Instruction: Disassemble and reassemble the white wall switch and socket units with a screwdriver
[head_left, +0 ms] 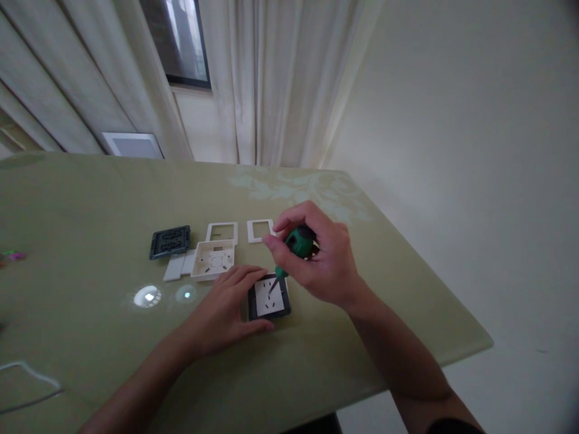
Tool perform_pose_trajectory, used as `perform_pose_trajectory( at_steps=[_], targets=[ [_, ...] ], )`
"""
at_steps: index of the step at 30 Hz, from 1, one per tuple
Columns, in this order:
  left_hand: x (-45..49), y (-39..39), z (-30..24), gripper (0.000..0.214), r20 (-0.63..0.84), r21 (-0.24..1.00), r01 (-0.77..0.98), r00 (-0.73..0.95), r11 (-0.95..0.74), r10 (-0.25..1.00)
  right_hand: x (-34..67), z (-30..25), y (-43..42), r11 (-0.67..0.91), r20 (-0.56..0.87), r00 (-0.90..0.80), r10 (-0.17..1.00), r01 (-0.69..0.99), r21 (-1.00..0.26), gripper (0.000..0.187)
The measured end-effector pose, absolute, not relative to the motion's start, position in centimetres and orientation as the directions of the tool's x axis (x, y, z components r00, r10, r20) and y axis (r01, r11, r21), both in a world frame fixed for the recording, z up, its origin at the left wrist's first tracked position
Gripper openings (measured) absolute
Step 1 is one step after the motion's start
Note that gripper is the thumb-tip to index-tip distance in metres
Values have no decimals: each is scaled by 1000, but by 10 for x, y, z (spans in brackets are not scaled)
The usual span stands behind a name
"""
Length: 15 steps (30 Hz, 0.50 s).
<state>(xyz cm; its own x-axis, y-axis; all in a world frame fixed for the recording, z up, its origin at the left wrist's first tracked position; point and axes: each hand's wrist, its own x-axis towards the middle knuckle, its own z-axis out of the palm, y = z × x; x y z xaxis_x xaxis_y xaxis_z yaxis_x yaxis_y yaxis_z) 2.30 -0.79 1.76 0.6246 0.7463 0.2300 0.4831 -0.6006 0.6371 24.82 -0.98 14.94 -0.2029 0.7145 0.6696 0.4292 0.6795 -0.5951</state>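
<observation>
I have the right hand [328, 256] closed round a green screwdriver [299, 241], fingers masking part of its handle; below, the tip meets the socket [270, 295] too indistinctly to confirm contact. The left hand [226, 310] clasps the socket, hiding one side. Beyond it, fingers overlap a white box [214, 260].

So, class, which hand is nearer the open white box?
Left: the left hand is beside the white box, by its near right corner; the right hand is farther right, gripping a green screwdriver.
</observation>
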Motion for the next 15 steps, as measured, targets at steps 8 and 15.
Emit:
perform_pose_trajectory(
  at_steps=[8, 15],
  targets=[
    [27, -16, 22, 73, 198, 602, 525, 632, -602, 749, 265, 151, 2, 629, 571, -310, 761, 569, -529, 12],
    [29, -17, 18, 72, 198, 642, 520, 597, -563, 778, 257, 145, 2, 638, 538, -355, 764, 535, -554, 11]
  ],
)
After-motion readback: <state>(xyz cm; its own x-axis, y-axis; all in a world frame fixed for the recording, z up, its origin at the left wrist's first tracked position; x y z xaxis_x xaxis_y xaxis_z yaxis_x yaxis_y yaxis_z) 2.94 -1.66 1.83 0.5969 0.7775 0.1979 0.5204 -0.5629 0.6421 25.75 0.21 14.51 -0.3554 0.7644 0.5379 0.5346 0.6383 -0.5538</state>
